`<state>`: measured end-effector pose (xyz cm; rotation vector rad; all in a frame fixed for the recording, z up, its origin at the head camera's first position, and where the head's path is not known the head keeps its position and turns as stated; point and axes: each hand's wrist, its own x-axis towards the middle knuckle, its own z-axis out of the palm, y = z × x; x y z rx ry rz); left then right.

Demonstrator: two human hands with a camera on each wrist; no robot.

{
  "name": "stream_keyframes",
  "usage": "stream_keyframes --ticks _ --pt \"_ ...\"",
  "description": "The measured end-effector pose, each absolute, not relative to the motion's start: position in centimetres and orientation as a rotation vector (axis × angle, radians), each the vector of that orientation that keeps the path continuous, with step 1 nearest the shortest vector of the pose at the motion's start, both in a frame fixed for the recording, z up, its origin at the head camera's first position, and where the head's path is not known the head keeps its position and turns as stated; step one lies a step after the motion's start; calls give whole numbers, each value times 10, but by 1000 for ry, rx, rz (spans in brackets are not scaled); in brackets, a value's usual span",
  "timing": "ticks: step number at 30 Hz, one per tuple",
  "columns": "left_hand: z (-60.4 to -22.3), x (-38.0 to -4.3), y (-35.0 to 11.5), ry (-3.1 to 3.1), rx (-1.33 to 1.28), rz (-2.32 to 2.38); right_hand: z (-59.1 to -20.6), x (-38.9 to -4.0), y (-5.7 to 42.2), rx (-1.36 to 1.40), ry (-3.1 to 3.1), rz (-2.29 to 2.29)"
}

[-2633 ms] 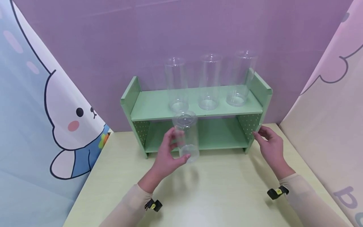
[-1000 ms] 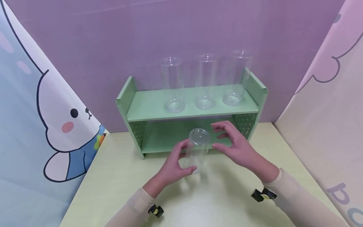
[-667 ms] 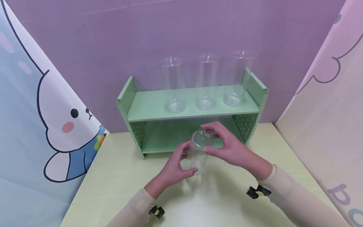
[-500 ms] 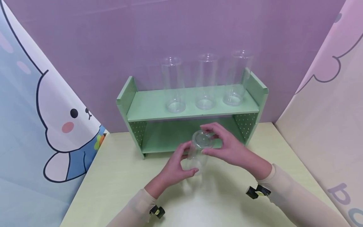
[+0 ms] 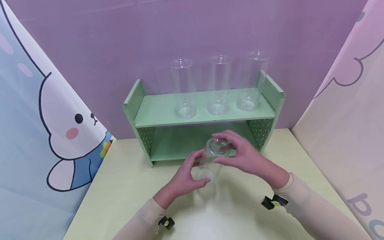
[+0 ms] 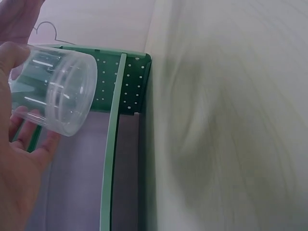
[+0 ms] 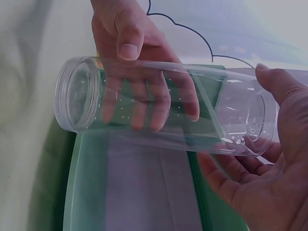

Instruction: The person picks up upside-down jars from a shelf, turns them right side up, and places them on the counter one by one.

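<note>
A tall clear plastic jar (image 5: 210,164) is held in the air in front of the shelf, tilted with its upper end to the right. My left hand (image 5: 183,179) grips its lower part between thumb and fingers. Around the upper end curve the thumb and fingers of my right hand (image 5: 244,156). In the right wrist view the jar (image 7: 77,96) lies across the picture, thick-rimmed end at left, the recessed end within my right hand (image 7: 269,187). Its thick rim (image 6: 72,94) faces the camera in the left wrist view. I see nothing inside it.
A green two-tier shelf (image 5: 204,122) stands on the pale table (image 5: 126,200) behind the hands. Three similar clear jars, left (image 5: 183,88), middle (image 5: 219,85) and right (image 5: 253,81), stand upright on its top tier. Purple cloth (image 5: 135,40) hangs behind, with printed cloths at both sides.
My right hand has come from the shelf's right side to the jar's upper end. My left hand has carried the jar lower and rightward; its tilt to the right has grown.
</note>
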<state>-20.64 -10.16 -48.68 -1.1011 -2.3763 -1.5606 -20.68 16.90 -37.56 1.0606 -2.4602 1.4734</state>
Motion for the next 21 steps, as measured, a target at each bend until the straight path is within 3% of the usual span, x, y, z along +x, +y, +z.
stream_keyframes --ticks 21 --pt "-489 -206 -109 -2395 -1035 -1585 -369 -215 189 1032 -2247 1624"
